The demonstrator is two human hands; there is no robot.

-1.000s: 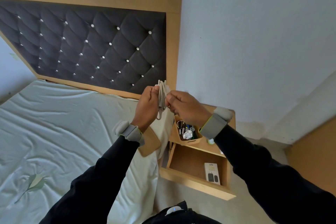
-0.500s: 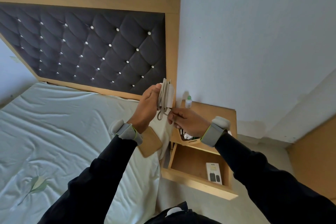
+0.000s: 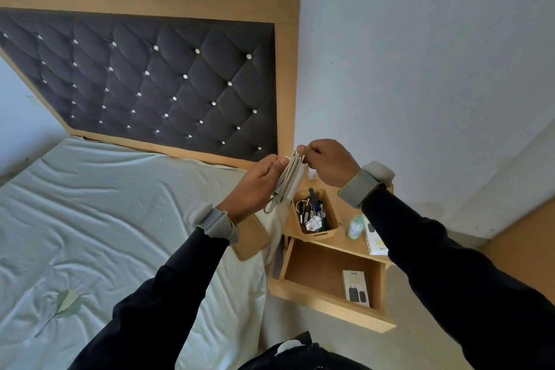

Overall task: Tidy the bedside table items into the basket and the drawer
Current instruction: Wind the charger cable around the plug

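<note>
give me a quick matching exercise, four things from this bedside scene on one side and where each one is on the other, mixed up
Things:
1. coiled cable
2. charger box
3. pens
4. small bottle

Places:
A. inside the open drawer
B. on the table top, right of the basket
C. held between the left hand and right hand
D. inside the basket

Pairs: 1-C, 2-A, 3-D, 4-B
</note>
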